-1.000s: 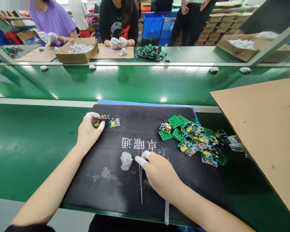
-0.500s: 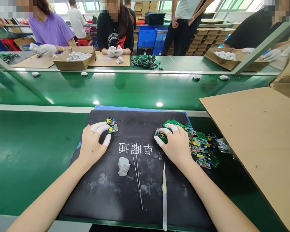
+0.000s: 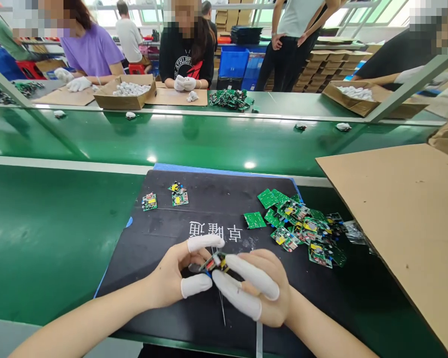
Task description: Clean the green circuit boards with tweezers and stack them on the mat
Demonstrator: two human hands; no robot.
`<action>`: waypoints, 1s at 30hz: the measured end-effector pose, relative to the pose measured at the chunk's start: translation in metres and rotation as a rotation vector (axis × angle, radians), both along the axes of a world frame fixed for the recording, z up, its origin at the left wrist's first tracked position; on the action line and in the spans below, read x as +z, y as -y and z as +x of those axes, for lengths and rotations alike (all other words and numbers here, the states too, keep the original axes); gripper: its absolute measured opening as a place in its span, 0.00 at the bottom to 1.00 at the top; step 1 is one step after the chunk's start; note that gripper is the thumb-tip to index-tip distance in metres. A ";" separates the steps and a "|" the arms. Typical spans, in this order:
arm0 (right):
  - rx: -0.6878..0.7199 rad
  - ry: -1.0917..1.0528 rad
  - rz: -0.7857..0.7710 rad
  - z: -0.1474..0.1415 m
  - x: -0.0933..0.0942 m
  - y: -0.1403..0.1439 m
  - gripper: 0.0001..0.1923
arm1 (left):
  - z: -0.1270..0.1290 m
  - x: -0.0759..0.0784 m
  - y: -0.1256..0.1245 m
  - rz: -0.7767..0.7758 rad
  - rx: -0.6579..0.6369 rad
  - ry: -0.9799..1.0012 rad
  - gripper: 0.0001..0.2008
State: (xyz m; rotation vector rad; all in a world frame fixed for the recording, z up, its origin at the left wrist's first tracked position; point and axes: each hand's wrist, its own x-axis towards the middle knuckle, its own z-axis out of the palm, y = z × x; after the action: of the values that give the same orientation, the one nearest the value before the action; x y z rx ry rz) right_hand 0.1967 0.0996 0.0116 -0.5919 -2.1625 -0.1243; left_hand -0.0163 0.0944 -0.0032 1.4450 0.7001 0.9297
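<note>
Both hands pinch one small circuit board (image 3: 217, 260) near the black mat's (image 3: 164, 308) front edge: left hand (image 3: 179, 271) and right hand (image 3: 259, 291) each clamped on it, though which fingertips touch seems unclear. A board pile (image 3: 302, 226) lies at the mat's right edge.

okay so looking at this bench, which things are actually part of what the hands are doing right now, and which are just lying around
In use:
- left hand and right hand, both pinching one small circuit board
- black mat beneath them

Lying about:
- pile of green boards
- three boards at the mat's far left
- thin wires
- cardboard sheet
</note>
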 end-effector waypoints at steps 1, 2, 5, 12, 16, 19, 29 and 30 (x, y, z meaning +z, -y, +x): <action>0.053 -0.037 -0.031 -0.002 -0.002 0.003 0.13 | 0.000 0.001 0.001 0.014 -0.032 0.032 0.25; 0.093 -0.079 -0.076 -0.003 -0.004 0.005 0.14 | 0.000 0.001 0.001 0.058 -0.042 0.046 0.24; 0.157 -0.132 -0.259 -0.004 -0.011 0.006 0.17 | 0.001 0.000 0.002 0.291 0.033 0.012 0.23; 0.191 -0.235 -0.336 -0.013 -0.033 0.002 0.27 | 0.002 0.009 0.002 0.916 0.288 -0.298 0.25; 0.211 -0.235 -0.427 -0.015 -0.027 0.002 0.31 | 0.002 0.014 0.003 1.013 0.348 -0.427 0.24; 0.190 -0.177 -0.450 -0.014 -0.018 0.003 0.32 | 0.000 0.013 0.004 1.038 0.362 -0.452 0.24; 0.157 -0.151 -0.268 -0.020 -0.023 0.002 0.11 | -0.001 0.009 0.005 0.990 0.374 -0.423 0.26; 0.149 -0.160 -0.286 -0.020 -0.021 0.004 0.10 | 0.000 0.009 0.006 0.942 0.369 -0.393 0.25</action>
State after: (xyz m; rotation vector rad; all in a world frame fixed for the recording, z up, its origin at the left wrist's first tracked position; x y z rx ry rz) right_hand 0.1766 0.0957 -0.0095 -0.5768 -2.0737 0.3082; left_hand -0.0167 0.0888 0.0059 2.4270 0.8849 1.3760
